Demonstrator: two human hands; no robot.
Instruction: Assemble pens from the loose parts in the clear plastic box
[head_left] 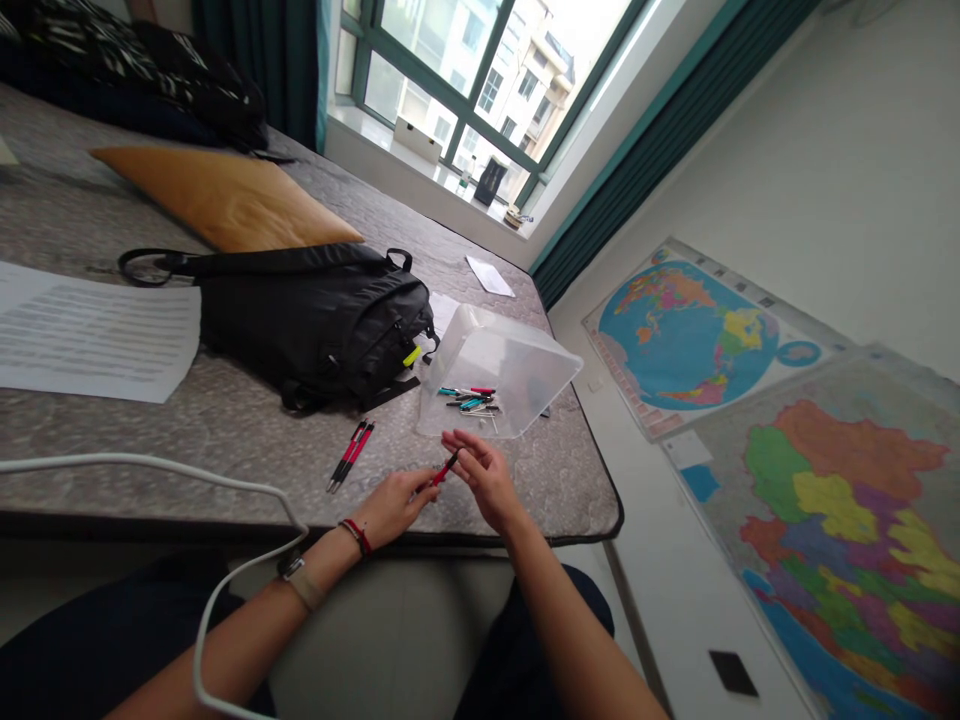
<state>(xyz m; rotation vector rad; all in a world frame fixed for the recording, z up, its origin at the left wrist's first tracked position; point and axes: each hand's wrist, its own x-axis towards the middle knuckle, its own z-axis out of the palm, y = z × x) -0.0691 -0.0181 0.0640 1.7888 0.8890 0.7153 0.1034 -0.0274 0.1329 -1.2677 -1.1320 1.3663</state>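
My left hand (409,497) is closed around a red pen (442,475) with a dark end, held just above the table's front edge. My right hand (487,478) meets the dark end of that pen with thumb and fingertips, its other fingers stretched out. Two red-and-black pens (350,456) lie side by side on the table, left of my hands. Beyond my right hand, a clear plastic bin (517,365) rests tipped on its side. Inside it is a loose pile of pens and thin pen parts (472,402) in teal, red, black and white.
A black backpack (300,325) lies left of the bin, with a brown padded envelope (232,200) behind it. Printed sheets (97,335) are at the far left. A white cable (247,484) loops across the front edge. Wall maps (697,330) hang to the right.
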